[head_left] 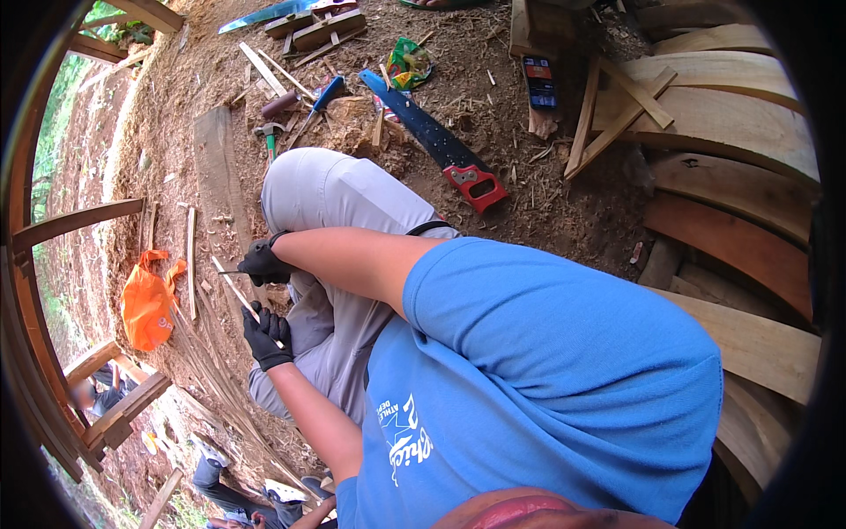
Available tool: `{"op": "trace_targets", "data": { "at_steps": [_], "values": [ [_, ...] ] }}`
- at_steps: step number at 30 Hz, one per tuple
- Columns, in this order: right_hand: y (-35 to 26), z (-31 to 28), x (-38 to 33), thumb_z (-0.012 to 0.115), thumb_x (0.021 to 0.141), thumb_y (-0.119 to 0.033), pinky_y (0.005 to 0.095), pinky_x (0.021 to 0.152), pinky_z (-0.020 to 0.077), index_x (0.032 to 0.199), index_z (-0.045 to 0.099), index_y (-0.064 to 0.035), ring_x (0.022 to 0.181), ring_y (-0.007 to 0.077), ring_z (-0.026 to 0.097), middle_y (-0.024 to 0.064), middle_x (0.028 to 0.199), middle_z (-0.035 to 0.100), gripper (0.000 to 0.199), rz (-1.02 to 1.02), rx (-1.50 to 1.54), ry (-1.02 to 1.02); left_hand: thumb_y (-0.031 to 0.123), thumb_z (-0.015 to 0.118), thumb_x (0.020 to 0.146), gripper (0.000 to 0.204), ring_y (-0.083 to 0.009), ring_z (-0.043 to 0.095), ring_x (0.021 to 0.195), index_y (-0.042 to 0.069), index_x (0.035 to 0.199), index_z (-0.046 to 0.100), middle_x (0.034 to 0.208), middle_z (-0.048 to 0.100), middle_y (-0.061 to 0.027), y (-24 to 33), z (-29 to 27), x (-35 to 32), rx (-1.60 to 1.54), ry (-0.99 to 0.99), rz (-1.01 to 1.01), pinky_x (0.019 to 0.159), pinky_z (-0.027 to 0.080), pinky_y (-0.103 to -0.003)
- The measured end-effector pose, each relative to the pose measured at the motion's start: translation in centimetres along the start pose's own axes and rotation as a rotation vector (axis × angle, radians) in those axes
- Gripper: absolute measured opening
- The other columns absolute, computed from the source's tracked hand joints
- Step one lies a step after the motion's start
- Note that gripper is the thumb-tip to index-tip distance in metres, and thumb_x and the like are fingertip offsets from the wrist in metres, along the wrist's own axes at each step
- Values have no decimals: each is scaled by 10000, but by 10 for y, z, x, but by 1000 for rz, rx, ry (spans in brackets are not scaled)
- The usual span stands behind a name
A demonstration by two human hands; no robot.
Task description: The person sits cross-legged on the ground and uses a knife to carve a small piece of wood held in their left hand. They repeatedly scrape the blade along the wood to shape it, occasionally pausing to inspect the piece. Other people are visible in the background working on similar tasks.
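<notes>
My left hand, in a black glove, grips a thin pale wooden stick that slants up and to the left from the fist. My right hand, also in a black glove, is just above it, by my grey-trousered knee. It is closed on a small tool whose narrow tip pokes out to the left and meets the stick. I cannot make out what kind of tool it is. Both hands hover over sawdust-covered ground.
A handsaw with a blue blade and red handle lies beyond my knee. A hammer, a plank and wood scraps lie nearby. An orange bag sits left. Curved planks stack right. Thin strips pile below. Another person is at lower left.
</notes>
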State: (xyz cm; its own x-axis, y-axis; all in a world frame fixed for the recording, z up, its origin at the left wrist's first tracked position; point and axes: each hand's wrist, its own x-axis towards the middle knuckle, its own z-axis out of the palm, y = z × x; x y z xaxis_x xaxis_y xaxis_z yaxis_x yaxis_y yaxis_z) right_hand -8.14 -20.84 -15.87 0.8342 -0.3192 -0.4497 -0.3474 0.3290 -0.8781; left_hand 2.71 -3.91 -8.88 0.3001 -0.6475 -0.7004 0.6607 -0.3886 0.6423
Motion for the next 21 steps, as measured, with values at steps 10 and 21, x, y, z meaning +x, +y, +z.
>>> {"op": "trace_targets", "data": {
  "at_steps": [10, 21],
  "values": [
    [-13, 1, -16, 458, 1016, -458, 420, 538, 488, 843, 725, -53, 598, 255, 604, 112, 727, 633, 515, 111, 192, 4, 430, 560, 1033, 312, -48, 262, 381, 133, 996, 645, 591, 420, 78, -1, -12, 3, -5, -62, 7, 366, 242, -227],
    [-12, 2, -13, 472, 1031, -456, 405, 547, 500, 913, 745, -42, 607, 236, 607, 109, 741, 651, 510, 153, 262, 12, 462, 437, 1075, 373, -69, 209, 379, 137, 1047, 619, 548, 273, 73, 4, -6, 6, 37, -52, -49, 357, 217, -256]
  ]
}}
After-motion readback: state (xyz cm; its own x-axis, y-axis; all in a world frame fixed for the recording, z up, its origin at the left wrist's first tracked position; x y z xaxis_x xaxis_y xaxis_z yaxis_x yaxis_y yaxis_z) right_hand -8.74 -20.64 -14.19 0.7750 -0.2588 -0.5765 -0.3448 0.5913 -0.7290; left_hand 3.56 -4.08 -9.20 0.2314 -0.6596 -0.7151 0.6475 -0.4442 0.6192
